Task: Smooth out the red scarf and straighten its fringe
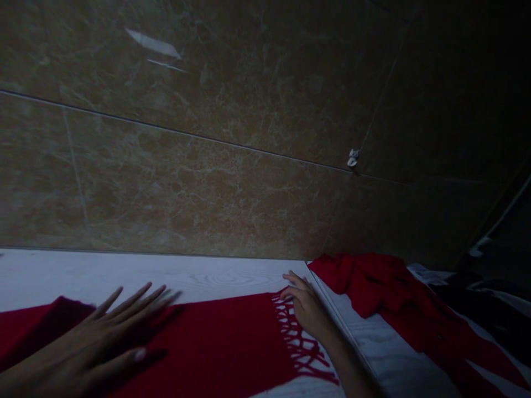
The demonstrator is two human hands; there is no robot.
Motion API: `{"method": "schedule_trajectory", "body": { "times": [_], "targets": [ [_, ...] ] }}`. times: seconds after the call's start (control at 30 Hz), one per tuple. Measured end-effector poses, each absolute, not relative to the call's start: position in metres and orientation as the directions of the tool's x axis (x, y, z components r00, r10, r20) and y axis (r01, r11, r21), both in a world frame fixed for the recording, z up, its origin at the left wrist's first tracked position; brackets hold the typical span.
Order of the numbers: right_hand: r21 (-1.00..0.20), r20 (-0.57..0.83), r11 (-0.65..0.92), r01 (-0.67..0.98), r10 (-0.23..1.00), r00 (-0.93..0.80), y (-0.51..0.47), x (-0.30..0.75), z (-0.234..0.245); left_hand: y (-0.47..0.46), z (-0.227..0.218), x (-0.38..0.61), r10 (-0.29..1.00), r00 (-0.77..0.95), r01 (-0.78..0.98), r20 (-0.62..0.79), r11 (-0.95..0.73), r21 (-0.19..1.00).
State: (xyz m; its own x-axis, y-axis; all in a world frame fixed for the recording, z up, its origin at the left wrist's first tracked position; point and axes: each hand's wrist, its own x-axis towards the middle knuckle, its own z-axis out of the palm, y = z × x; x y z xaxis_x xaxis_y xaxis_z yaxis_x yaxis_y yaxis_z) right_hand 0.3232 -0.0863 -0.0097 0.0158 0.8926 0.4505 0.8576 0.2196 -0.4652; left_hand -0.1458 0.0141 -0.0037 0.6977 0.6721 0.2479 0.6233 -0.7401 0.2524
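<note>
Item one, nearest me: my left hand [112,331], laid flat with fingers spread and released, palm down on the red scarf [215,342]. The fingertips point up and right toward the scarf's far edge; the cloth runs under the palm and on to both sides.

Item two: the red scarf itself, spread flat across a white wood-grain tabletop [166,273], its fringed end [301,340] lying to the right.

Item three: my right hand [305,307], fingers loosely extended and open, gripping nothing; I see it resting at the fringe's upper corner, fingertips touching the scarf's far right edge where the tassels begin. The fringe trails down beside the wrist.

Item four, just right of that hand: a seam, then a second white surface [373,342] carrying a crumpled red cloth [373,284], apart from the scarf.

Item five, farthest: a brown marbled tile wall [232,166] with dark joint lines, dim throughout.
</note>
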Motion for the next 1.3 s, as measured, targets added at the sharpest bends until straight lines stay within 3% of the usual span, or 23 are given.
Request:
{"method": "schedule_trajectory", "body": {
  "times": [0.07,0.2,0.4,0.53,0.7,0.83,1.07,1.2,1.3],
  "targets": [
    [-0.483,0.44,0.274,0.831,0.897,-0.04,-0.085,0.315,-0.012,0.011,0.023,-0.119,0.698,0.693,0.655,0.181,-0.714,0.247],
    [-0.483,0.389,0.268,0.834,0.918,-0.07,-0.083,0.313,-0.016,-0.001,0.058,-0.026,0.713,0.67,0.655,0.208,-0.699,0.287],
    [-0.451,0.376,0.169,0.876,0.927,0.015,-0.082,0.346,-0.022,-0.001,0.037,0.079,0.596,0.803,0.539,0.007,-0.732,0.416],
    [-0.406,0.42,0.076,0.911,0.9,0.113,-0.084,0.364,-0.022,0.003,0.01,0.084,0.562,0.826,0.503,0.04,-0.767,0.398],
    [-0.489,0.407,0.217,0.845,0.914,0.001,-0.086,0.341,-0.014,0.003,-0.001,0.081,0.566,0.82,0.5,0.08,-0.778,0.38],
    [-0.5,0.342,0.234,0.834,0.938,-0.059,-0.085,0.336,-0.014,0.003,-0.002,0.083,0.568,0.819,0.498,0.08,-0.774,0.39],
    [-0.453,0.402,0.126,0.883,0.913,0.076,-0.091,0.369,-0.012,0.004,-0.001,0.083,0.562,0.824,0.495,0.071,-0.775,0.392],
    [-0.507,0.342,0.25,0.825,0.937,-0.073,-0.097,0.35,-0.003,0.006,-0.003,0.084,0.56,0.825,0.49,0.082,-0.779,0.392],
    [-0.506,0.257,0.223,0.833,0.961,-0.1,-0.097,0.352,-0.003,0.007,-0.005,0.085,0.565,0.822,0.496,0.077,-0.775,0.392]
  ]
}}
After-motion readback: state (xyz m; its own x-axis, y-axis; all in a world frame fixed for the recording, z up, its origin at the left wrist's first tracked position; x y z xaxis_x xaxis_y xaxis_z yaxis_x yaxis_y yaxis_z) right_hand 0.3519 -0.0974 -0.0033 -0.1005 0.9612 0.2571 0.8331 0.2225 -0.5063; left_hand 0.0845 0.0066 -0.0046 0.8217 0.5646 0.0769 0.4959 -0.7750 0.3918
